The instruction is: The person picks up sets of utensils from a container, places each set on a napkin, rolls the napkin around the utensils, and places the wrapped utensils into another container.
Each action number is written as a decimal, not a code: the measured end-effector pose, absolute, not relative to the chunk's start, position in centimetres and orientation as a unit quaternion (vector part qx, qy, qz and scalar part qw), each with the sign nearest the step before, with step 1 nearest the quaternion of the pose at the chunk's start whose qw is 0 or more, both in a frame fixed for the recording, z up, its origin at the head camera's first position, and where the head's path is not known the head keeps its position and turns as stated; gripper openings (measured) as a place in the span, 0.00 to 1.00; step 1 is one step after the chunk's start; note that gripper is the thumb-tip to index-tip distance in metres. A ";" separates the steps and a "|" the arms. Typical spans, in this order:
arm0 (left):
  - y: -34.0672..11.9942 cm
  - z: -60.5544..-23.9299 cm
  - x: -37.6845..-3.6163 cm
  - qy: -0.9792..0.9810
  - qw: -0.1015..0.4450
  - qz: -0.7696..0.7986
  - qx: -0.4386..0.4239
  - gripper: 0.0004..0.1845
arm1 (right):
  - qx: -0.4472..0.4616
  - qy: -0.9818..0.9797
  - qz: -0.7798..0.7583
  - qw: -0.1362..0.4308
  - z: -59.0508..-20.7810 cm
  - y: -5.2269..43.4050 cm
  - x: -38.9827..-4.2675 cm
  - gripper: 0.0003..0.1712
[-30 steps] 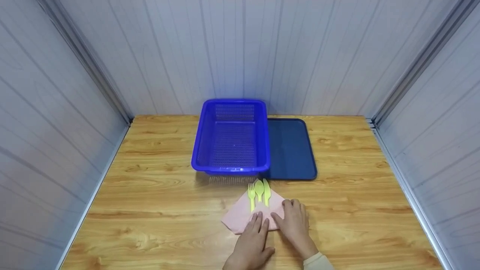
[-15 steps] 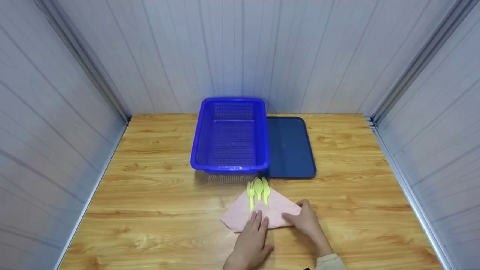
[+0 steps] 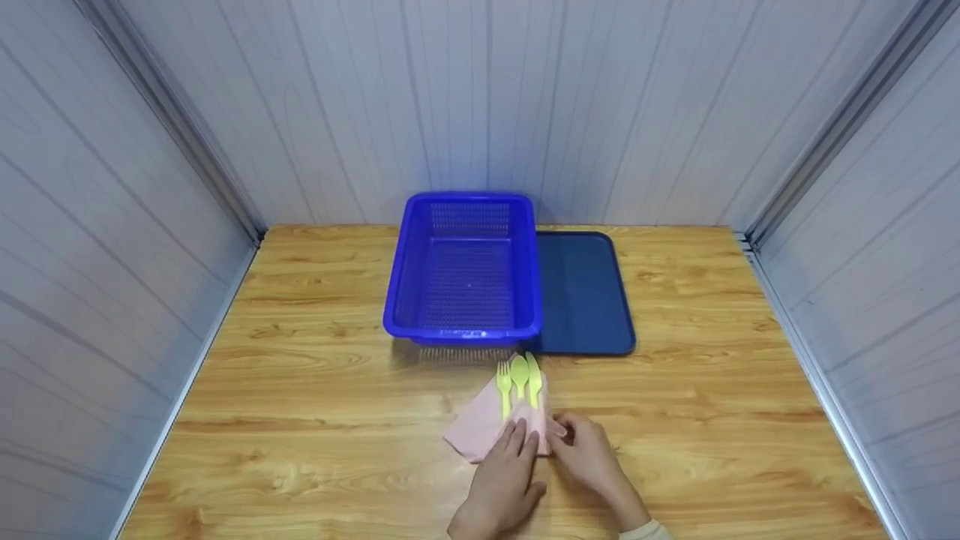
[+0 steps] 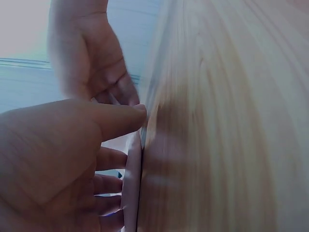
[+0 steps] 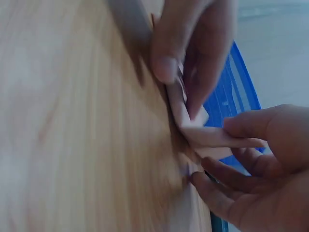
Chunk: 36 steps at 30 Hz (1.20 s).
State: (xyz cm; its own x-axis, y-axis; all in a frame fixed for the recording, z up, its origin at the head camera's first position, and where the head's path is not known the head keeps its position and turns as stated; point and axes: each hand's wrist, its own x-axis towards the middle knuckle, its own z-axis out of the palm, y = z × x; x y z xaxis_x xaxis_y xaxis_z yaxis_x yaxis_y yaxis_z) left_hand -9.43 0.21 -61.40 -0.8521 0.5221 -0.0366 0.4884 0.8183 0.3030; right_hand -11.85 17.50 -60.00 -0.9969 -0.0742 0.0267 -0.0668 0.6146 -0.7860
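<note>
A pink napkin point(image 3: 484, 429) lies on the wooden table point(image 3: 315, 390) with a green fork point(image 3: 504, 388), spoon point(image 3: 519, 373) and knife point(image 3: 534, 382) side by side on it, heads toward the basket. My left hand point(image 3: 519, 444) presses flat on the napkin over the cutlery handles with straight fingers. My right hand point(image 3: 568, 435) pinches the napkin's right flap and holds it folded over toward the middle. In the right wrist view the right hand's fingertips point(image 5: 166, 65) pinch the napkin fold point(image 5: 193, 116). The left wrist view shows the napkin's edge point(image 4: 133, 183) beneath my left hand.
A blue mesh basket point(image 3: 465, 330) stands behind the napkin, and a dark blue tray point(image 3: 581, 296) lies flat beside it on the right. Grey panel walls close the table in on three sides.
My right hand took the napkin's right corner and drew it leftward, folding that side over the cutlery handles. The left hand stayed pressing on the napkin.
</note>
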 end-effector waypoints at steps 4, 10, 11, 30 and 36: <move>0.2 -61.6 -9.5 0.950 0.028 0.135 0.280 0.39 | -0.098 0.904 -0.415 -0.035 -60.1 15.8 -11.5 0.05; -0.1 -61.9 -9.5 0.943 -0.038 0.140 0.300 0.34 | -0.160 0.916 -0.357 -0.088 -60.3 13.6 -11.1 0.06; -0.1 -61.9 -9.5 0.942 -0.045 0.142 0.301 0.34 | -0.164 0.917 -0.353 -0.088 -60.2 13.3 -11.1 0.06; -1.5 -61.5 -9.8 0.956 -0.016 0.111 0.272 0.28 | -0.203 0.929 -0.308 -0.028 -60.1 12.2 -12.1 0.02; -2.8 -62.1 -9.4 0.935 -0.069 0.182 0.298 0.22 | -0.193 0.915 -0.354 -0.016 -60.3 12.3 -11.7 0.09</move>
